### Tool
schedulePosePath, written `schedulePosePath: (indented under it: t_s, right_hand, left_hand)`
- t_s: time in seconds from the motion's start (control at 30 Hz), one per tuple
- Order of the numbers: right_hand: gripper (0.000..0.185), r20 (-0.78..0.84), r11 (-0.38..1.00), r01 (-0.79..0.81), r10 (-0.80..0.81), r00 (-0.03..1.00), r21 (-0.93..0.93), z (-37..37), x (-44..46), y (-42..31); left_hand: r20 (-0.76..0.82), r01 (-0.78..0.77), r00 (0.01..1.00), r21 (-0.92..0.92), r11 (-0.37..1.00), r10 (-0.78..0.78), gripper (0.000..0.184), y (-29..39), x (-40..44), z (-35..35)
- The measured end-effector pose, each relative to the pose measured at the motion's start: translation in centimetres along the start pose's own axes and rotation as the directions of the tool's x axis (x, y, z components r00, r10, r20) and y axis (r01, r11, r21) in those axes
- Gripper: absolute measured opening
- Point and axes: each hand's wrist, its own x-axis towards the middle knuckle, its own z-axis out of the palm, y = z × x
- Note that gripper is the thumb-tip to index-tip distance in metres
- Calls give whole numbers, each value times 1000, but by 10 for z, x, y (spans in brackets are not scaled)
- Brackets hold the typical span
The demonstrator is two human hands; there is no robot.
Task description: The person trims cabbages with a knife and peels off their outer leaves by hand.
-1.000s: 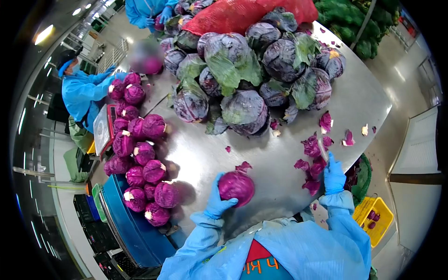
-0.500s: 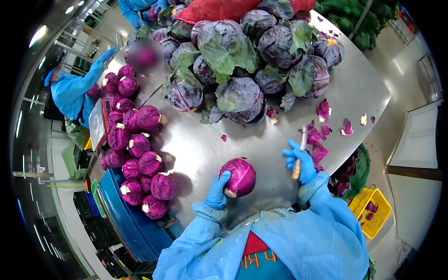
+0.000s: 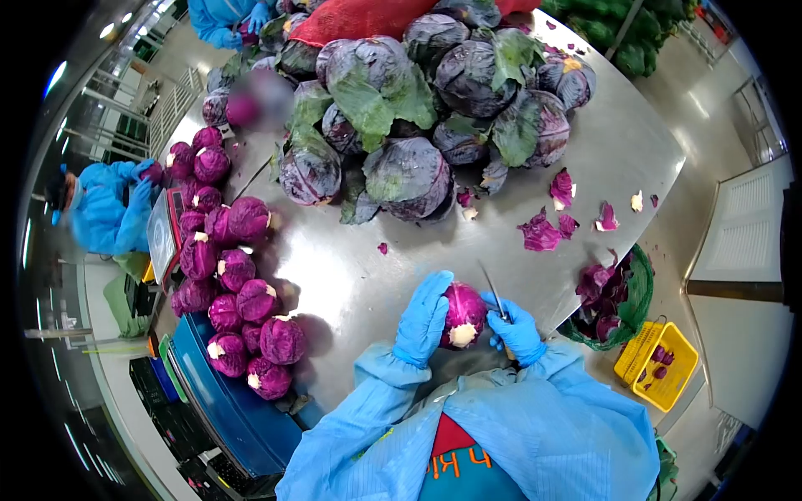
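A trimmed red cabbage (image 3: 464, 311) sits against the palm of my gloved left hand (image 3: 423, 321), fingers wrapped along its left side. Its pale cut stem faces me. My gloved right hand (image 3: 517, 331) is closed around a knife (image 3: 493, 290), close to the cabbage's right side. The blade points up and away from me, and part of the handle shows below the fingers. Loose purple leaves (image 3: 540, 232) lie on the metal table (image 3: 359, 275) beyond my right hand.
Untrimmed cabbages (image 3: 409, 179) are heaped at the back under a red net sack (image 3: 359, 21). Trimmed cabbages (image 3: 282, 341) crowd the left beside a scale (image 3: 164, 230). At right stand a green basket of leaves (image 3: 639, 296) and a yellow crate (image 3: 681, 380). A co-worker (image 3: 109, 204) is at left.
My right hand has brought the knife left, beside the cabbage. The cabbage has turned stem-end toward me. Leaves by my right hand have left the table edge. The left co-worker's outstretched arm has drawn in.
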Motion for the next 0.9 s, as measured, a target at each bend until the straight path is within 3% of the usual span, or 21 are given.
schedulePosePath:
  t_s: [0.1,0.17,0.2,0.27,0.3,0.33,0.37,0.4,0.43,0.5,0.6,0.63,0.73,0.83,0.9]
  right_hand:
    - [45,-13,1000,10,-10,1000,-29,3,10,-11]
    - [44,47,959,267,-264,963,-97,14,38,0]
    - [43,86,913,388,-379,921,-126,22,49,2]
    - [41,191,864,419,-378,906,-278,37,51,-23]
    - [41,235,808,440,-375,897,-392,41,49,-36]
    - [40,279,736,458,-364,889,-498,44,46,-47]
    - [36,120,547,396,-471,874,-738,43,41,-53]
    - [37,123,504,382,-473,872,-774,32,42,-49]
    - [40,129,458,369,-474,871,-809,18,44,-41]
    - [51,132,420,390,-524,841,-820,9,35,-30]
    - [51,267,347,407,-386,883,-845,8,5,-28]
    - [51,285,384,404,-329,900,-830,9,1,-26]
    - [49,274,402,398,-330,903,-825,7,3,-17]
    - [49,382,372,479,-307,872,-795,-4,25,-9]
    - [50,490,490,519,-198,849,-700,-13,41,-16]
  left_hand:
    - [54,124,989,197,972,-137,64,16,-7,-14]
    - [94,205,962,374,904,-257,80,40,-10,-30]
    - [54,133,985,358,924,-162,87,30,-15,-23]
    - [-29,-22,999,342,940,34,100,0,-29,-3]
    - [-111,111,990,220,969,-88,101,3,-34,4]
    - [-116,113,990,284,952,-83,104,4,-33,7]
    - [-124,121,989,345,931,-82,107,5,-33,7]
    - [-138,132,987,400,907,-82,110,7,-31,8]
    - [-163,186,976,294,938,-142,119,15,-29,6]
    - [-134,192,978,261,946,-162,124,18,-24,4]
    - [-119,192,979,236,953,-168,124,18,-16,5]
    - [-119,198,977,229,953,-175,123,15,-16,6]
    - [-76,199,979,198,960,-187,119,8,-14,6]
    - [-87,202,978,223,954,-187,117,12,-11,6]
    - [-121,180,981,265,947,-153,113,20,-9,8]
